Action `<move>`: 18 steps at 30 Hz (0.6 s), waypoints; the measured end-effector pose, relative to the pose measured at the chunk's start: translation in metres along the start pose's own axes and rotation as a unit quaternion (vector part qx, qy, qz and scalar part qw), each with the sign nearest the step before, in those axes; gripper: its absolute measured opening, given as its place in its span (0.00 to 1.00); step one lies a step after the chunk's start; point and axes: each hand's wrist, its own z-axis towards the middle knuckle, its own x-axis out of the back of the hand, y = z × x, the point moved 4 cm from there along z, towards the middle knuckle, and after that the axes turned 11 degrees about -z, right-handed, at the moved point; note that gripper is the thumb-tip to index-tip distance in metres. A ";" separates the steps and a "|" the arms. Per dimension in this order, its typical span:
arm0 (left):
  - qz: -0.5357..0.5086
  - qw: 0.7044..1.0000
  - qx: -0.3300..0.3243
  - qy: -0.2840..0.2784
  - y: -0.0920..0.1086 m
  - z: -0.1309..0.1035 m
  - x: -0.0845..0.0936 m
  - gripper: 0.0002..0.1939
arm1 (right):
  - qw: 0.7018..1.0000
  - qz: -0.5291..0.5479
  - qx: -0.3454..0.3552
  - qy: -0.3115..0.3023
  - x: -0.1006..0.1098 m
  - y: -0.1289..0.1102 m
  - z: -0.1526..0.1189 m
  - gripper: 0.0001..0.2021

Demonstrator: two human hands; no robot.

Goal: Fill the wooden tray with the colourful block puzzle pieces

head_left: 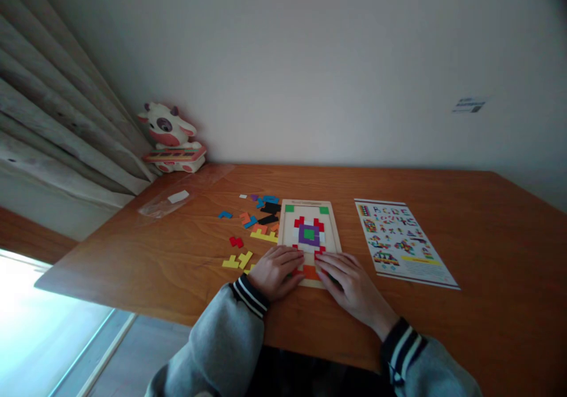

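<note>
Beyond my left hand (277, 270) and right hand (351, 282), a pale wall (310, 78) fills most of my view, and a draped curtain (57, 107) hangs far off on the left hand's side. Under and around both hands I have the brown wooden table (434, 208). Right of my right hand, apart from it, lies a printed sheet (401, 240) of coloured figures. The pale puzzle board (306, 203) is directly under my fingers and runs away from them; a toy cow (170, 140) sits well beyond the left hand and to its left. Both hands are palm down, fingers slightly bent over the board's near end, one at each side; I can't tell whether either grips a piece. Between them shows an orange piece (310, 273). Past the fingertips, a purple ring (302, 235) surrounds a green square (309, 235) on the board. Left of and beyond my left hand lie loose yellow pieces (231, 262), black pieces (268, 220) and a red piece (236, 242).
</note>
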 end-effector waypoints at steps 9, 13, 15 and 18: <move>-0.002 1.000 0.003 0.009 0.004 -0.002 0.006 0.17 | 1.000 0.006 0.004 0.012 0.004 -0.003 -0.003 0.20; -0.014 1.000 -0.004 0.012 0.004 -0.002 0.006 0.15 | 1.000 0.010 0.008 0.010 0.004 -0.004 -0.004 0.21; -0.019 1.000 -0.004 0.012 0.003 -0.003 0.005 0.14 | 1.000 0.011 0.009 0.011 0.005 -0.004 -0.004 0.20; -0.020 1.000 -0.004 0.010 0.002 -0.003 0.004 0.13 | 1.000 0.011 0.009 0.014 0.007 -0.005 -0.003 0.20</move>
